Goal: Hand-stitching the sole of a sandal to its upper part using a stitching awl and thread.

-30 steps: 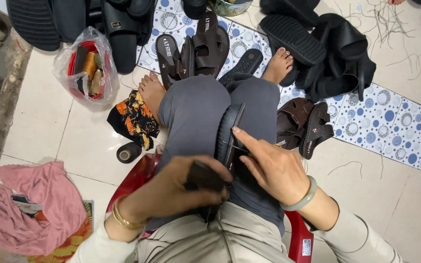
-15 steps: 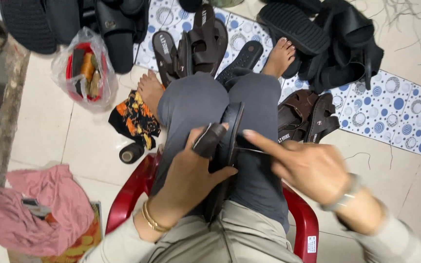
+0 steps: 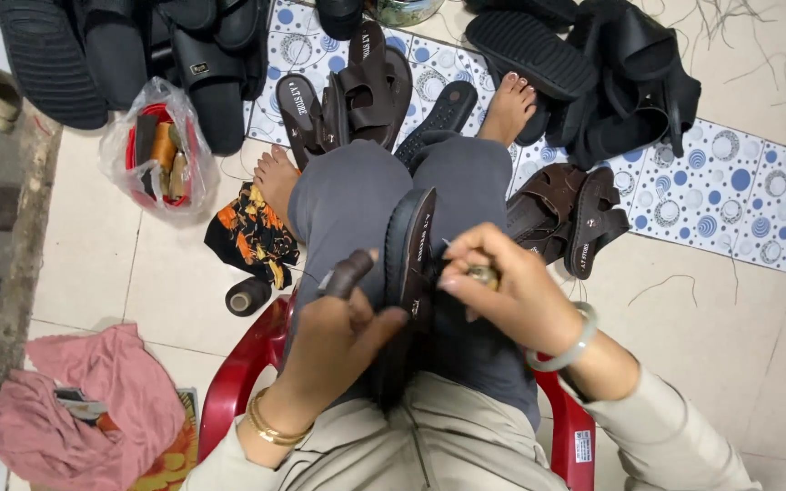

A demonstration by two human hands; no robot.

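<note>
A black sandal stands on edge, clamped between my knees in grey trousers. My left hand rests against the sandal's left side and grips a tool with a dark brown handle that sticks up past the thumb. My right hand, with a pale green bangle at the wrist, is curled against the sandal's right edge. Its fingertips pinch a small brass-coloured piece. Whether a thread runs from it is too small to tell.
I sit on a red plastic stool. A dark thread spool, an orange-black cloth and a plastic bag of tools lie left. Brown sandals and black sandals lie on a dotted mat. A pink cloth lies lower left.
My left hand rose from my lap with the tool to the sandal's left side. My right hand, first pointing flat along the sandal, has curled into a pinch at its edge.
</note>
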